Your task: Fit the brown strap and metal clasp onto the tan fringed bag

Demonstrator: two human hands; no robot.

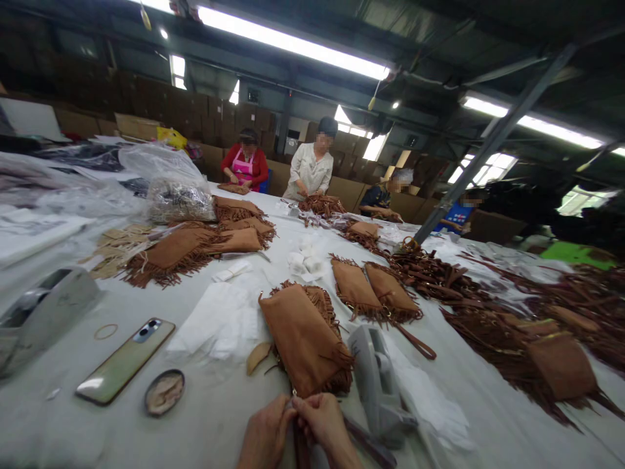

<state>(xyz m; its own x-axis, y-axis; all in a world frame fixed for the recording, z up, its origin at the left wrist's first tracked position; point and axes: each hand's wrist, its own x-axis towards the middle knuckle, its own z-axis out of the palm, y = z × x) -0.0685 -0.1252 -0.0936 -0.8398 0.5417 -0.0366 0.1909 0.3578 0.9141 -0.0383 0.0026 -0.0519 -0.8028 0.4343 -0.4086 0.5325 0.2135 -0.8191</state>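
Fringed brown pouch (303, 342), one, lying right of the phone

Logged by me from afar; landmark: phone (125, 361).
- Round dish (165, 393): just beside the phone's near end, to its right.
- Left hand (266, 430): well right of the phone; fingers pinched, seemingly on the strap's end at the pouch's near corner; exact contact hidden.
- Pouch: flat on the table; I judge it light, soft, little inclined to slip. Best held by the plain panel's edges; fringe likely floppy.
- Strap (301, 451): probably pliable.
- Right hand (323, 420): farther right of the phone, fingertips closed at that same strap end.
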